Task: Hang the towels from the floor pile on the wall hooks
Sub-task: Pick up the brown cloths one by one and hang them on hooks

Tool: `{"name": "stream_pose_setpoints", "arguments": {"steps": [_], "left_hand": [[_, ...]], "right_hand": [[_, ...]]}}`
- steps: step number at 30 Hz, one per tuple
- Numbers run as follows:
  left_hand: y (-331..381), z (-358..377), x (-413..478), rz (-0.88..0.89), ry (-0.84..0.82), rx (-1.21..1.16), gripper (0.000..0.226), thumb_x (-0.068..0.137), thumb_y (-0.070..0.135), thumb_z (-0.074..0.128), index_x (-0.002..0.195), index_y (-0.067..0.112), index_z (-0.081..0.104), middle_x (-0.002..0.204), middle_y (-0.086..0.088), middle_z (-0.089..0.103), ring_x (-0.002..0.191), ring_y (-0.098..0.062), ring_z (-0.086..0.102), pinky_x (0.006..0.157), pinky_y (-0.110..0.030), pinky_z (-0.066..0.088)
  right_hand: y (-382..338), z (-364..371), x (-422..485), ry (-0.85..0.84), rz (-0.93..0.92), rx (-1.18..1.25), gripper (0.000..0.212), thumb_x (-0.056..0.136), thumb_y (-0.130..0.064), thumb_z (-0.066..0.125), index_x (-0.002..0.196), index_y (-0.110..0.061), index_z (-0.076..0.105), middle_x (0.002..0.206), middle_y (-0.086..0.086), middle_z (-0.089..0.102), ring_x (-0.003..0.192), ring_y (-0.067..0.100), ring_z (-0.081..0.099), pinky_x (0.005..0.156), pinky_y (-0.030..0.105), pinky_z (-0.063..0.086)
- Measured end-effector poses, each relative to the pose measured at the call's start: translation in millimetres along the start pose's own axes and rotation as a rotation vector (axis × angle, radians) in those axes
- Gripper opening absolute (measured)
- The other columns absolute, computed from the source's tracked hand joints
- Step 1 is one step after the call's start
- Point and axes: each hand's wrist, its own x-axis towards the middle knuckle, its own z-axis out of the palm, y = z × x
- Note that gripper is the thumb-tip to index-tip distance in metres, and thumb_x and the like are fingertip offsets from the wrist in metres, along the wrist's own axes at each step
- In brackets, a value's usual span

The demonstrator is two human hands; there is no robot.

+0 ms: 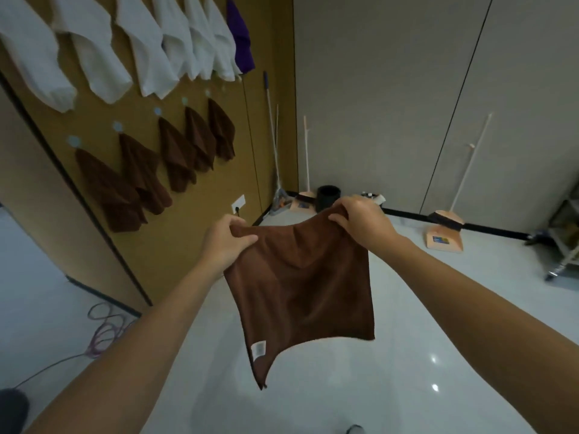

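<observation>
We face a tan wall (163,245) hung with white towels (147,48) above brown ones (138,170). Over the floor (407,355) we hold a brown towel (300,286) spread, left hand (224,242) and right hand (363,220) each pinching a top corner.

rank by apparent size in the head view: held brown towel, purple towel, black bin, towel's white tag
1. held brown towel, though it is nearest the camera, which inflates it
2. purple towel
3. black bin
4. white tag
</observation>
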Motion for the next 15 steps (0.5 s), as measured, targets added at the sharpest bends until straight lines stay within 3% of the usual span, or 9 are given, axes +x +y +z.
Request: {"name": "stream_pose_setpoints", "arguments": {"steps": [4,8,12,15], "left_hand": [[13.0,18.3,87.0,0.022,-0.036,0.05,0.028,0.078,0.03,0.08,0.1,0.023,0.064,0.098,0.006,0.061,0.092,-0.013,0.058,0.081,-0.027,0.049],[27.1,35.5,161.1,-0.022,-0.026,0.072,0.012,0.084,0.033,0.074,0.083,0.027,0.064,0.083,0.009,0.063,0.081,-0.011,0.062,0.069,-0.024,0.049],[36.1,56.9,235.2,-0.043,0.052,0.087,0.014,0.084,0.031,0.073,0.078,0.027,0.061,0.082,0.007,0.062,0.077,-0.011,0.06,0.072,-0.033,0.051],[31.7,65.1,290.2,-0.066,0.1,0.097,0.018,0.082,0.03,0.075,0.079,0.022,0.06,0.083,0.006,0.061,0.078,-0.013,0.06,0.071,-0.035,0.052]], "right_hand": [[57.7,12.8,80.1,0.052,0.005,0.036,0.028,0.093,-0.037,0.058,0.111,-0.017,0.064,0.104,0.006,0.069,0.096,0.026,0.062,0.079,0.035,0.046],[109.2,18.0,162.9,0.02,0.071,0.169,0.026,0.093,-0.038,0.06,0.102,-0.014,0.066,0.091,0.005,0.067,0.084,0.024,0.06,0.069,0.031,0.041],[135.8,32.4,242.9,0.02,0.028,0.245,0.021,0.094,-0.036,0.059,0.09,-0.017,0.067,0.082,0.003,0.065,0.078,0.022,0.058,0.068,0.034,0.044],[143.8,48.6,304.6,0.028,-0.029,0.24,0.025,0.094,-0.032,0.059,0.071,-0.025,0.054,0.069,-0.003,0.053,0.071,0.02,0.051,0.063,0.032,0.034]]}}
